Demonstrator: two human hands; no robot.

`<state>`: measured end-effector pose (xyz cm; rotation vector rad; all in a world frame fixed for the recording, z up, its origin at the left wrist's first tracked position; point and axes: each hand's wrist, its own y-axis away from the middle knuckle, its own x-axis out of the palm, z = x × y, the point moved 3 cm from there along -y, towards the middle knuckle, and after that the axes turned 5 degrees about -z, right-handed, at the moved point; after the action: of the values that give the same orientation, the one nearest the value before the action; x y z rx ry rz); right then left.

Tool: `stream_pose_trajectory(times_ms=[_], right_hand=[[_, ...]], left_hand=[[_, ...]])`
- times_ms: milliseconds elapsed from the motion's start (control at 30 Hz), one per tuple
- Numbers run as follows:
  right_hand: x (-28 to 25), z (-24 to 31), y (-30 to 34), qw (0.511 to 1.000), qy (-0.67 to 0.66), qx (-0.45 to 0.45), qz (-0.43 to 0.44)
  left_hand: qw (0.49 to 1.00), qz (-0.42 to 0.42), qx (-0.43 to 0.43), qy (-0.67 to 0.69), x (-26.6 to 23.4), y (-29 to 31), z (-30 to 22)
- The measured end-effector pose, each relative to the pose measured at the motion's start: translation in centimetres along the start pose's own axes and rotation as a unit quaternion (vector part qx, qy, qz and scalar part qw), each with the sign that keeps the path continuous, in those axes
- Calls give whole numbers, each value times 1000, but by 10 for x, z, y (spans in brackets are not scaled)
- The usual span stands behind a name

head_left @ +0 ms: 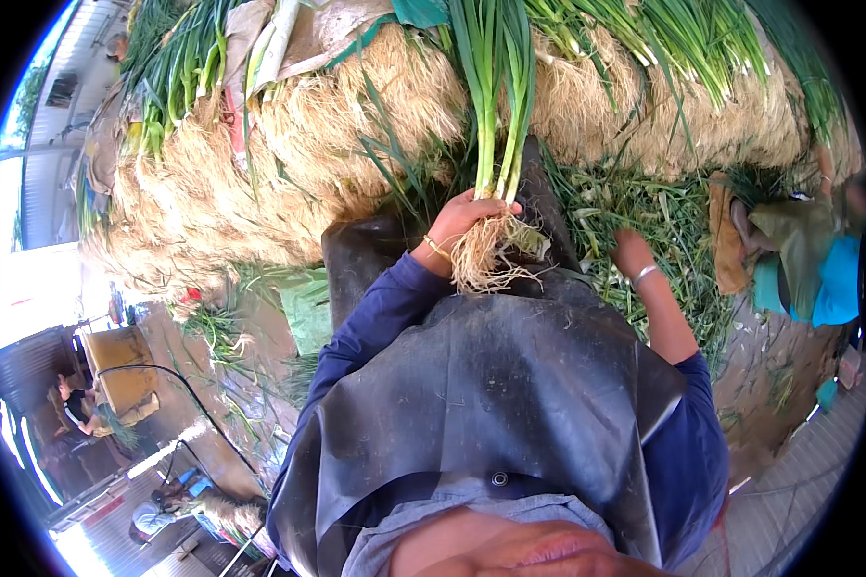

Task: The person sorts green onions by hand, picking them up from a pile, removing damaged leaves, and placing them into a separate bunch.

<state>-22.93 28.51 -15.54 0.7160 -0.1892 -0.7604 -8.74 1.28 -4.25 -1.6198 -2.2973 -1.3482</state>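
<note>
My left hand (465, 221) is closed around the lower stalks of a small bunch of green onions (491, 115), just above their roots. The pale, stringy roots (491, 252) hang below my fingers over my lap, and the long green leaves point away from me. Off to the right, my right hand (631, 253) hovers over or touches a heap of loose green leaves (635, 202). Its fingers look curled; whatever they may hold is hidden. A dark apron (481, 375) covers my chest and lap.
A long stack of green onions (356, 125) lies across the far side, tan roots toward me. Gloves or cloths (731, 231) and a blue bag (837, 281) lie at right. A green sheet (308, 313) is at left, near a black cable (197, 399). Other people (154, 519) are at far left.
</note>
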Motion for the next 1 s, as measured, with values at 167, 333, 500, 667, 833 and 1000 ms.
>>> stream_pose_trajectory(times_ms=[167,333,500,667,833,1000], right_hand=[[92,130,-3,914,-337,-118,193],[122,154,-40,972,-147,-181,40],[109,115,8,957,-229,-125,127],[61,77,15,982,-141,-123,-4],[81,143,-12,960,-248,-131,2],[94,139,2,909,-359,-168,129]], left_hand=[[994,85,-73,16,12,7,6],[999,-5,12,-43,-1,3,13],[996,33,7,83,0,5,7],[994,81,4,79,8,3,-3],[993,100,-56,8,23,-2,9],[990,80,-8,113,6,3,3]])
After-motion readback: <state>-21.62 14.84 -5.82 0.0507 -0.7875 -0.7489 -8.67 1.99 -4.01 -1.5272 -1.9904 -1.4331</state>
